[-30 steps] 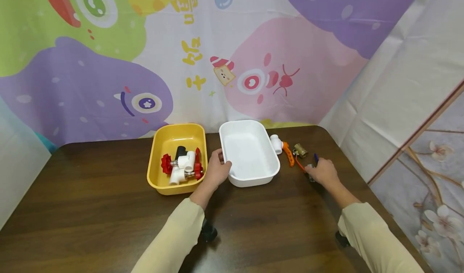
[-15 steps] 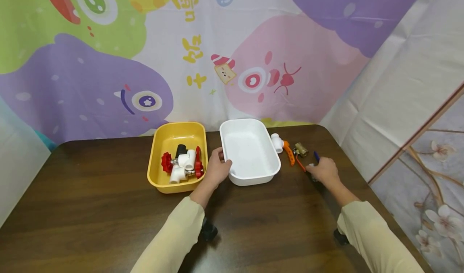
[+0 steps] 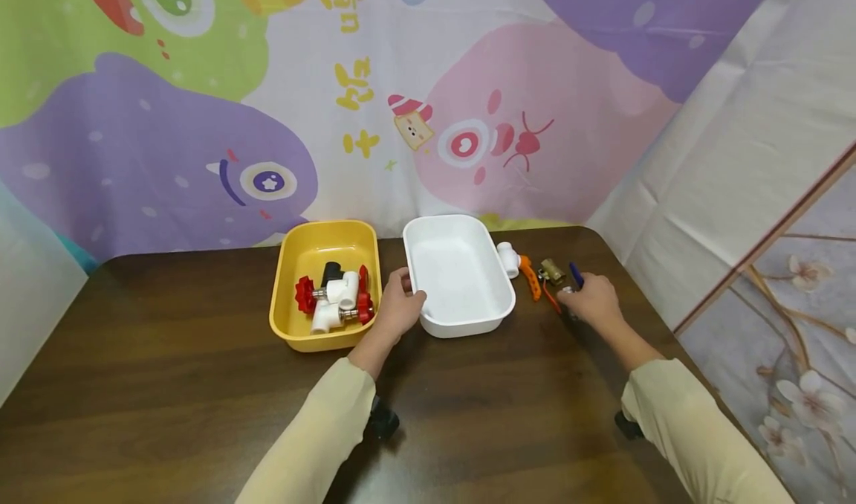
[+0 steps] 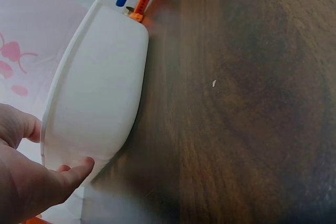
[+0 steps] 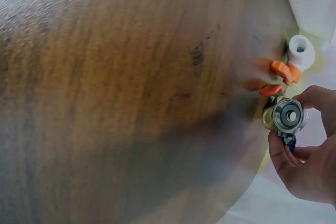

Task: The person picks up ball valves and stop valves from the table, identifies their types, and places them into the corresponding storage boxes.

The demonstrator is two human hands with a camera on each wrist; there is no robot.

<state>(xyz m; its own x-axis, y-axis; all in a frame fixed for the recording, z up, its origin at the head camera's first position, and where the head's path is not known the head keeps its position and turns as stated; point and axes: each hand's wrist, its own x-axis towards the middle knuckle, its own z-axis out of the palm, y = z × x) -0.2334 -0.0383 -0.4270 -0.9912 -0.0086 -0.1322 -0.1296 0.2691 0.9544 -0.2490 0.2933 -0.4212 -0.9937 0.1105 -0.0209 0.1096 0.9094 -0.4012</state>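
Note:
My left hand (image 3: pixel 399 307) holds the left side of the white plastic tray (image 3: pixel 458 328), thumb over the rim and fingers against the outer wall. That tray has nothing in it. On its right, my right hand (image 3: pixel 594 301) pinches a silver metal ball valve (image 5: pixel 289 115) with a blue handle (image 3: pixel 576 274), mostly hidden by the fingers in the head view. Right behind it lies a brass ball valve (image 3: pixel 551 270) with a red lever (image 3: pixel 551 296). A white plastic valve (image 3: pixel 508 259) with an orange handle (image 3: pixel 531 278) lies against the tray's right wall.
A yellow tray (image 3: pixel 287 325) stands to the left, holding white pipe valves (image 3: pixel 342 291) with red handwheels (image 3: pixel 305 294) and a black piece (image 3: pixel 331 272). Behind the brown table (image 3: pixel 200 385) hangs a cartoon-printed cloth (image 3: pixel 374 184); another sheet (image 3: pixel 722 192) rises at the right edge.
My right hand has shifted slightly away from me and toward the brass valve, with the blue-handled ball valve in it. The left hand keeps its place on the white tray. The head view tilts a little.

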